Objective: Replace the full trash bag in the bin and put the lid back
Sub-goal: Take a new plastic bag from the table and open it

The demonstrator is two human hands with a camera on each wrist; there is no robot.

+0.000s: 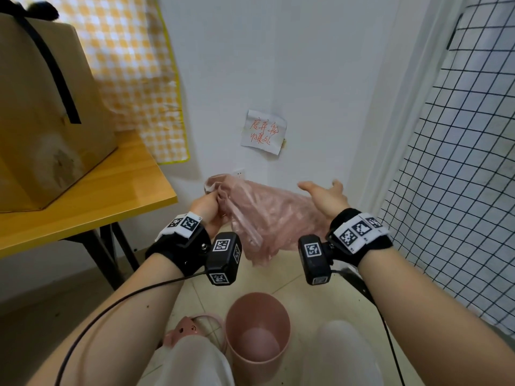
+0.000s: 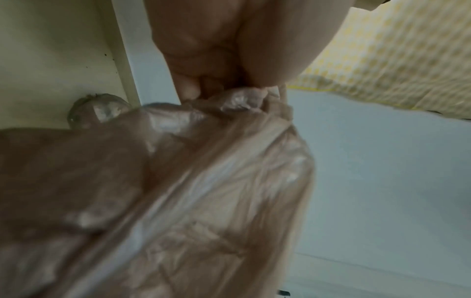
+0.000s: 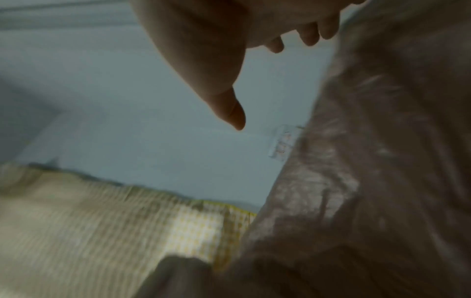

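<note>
A thin pink translucent trash bag (image 1: 267, 215) hangs crumpled in the air between my hands. My left hand (image 1: 207, 208) pinches one bunched end of the bag (image 2: 229, 181), fingers curled round the plastic. My right hand (image 1: 324, 195) is open, palm up, thumb and fingers spread, beside the bag's other side (image 3: 382, 161) and gripping nothing. On the floor below stands the pink bin (image 1: 257, 332), upright, with no bag in it. A pink lid (image 1: 185, 328) lies on the floor left of the bin, partly hidden by my knee.
A wooden table (image 1: 92, 201) with a cardboard box (image 1: 41, 112) stands at the left. A white wall with a paper note (image 1: 263, 132) is ahead. A black wire grid panel (image 1: 459, 176) leans at the right. My knees (image 1: 342, 355) flank the bin.
</note>
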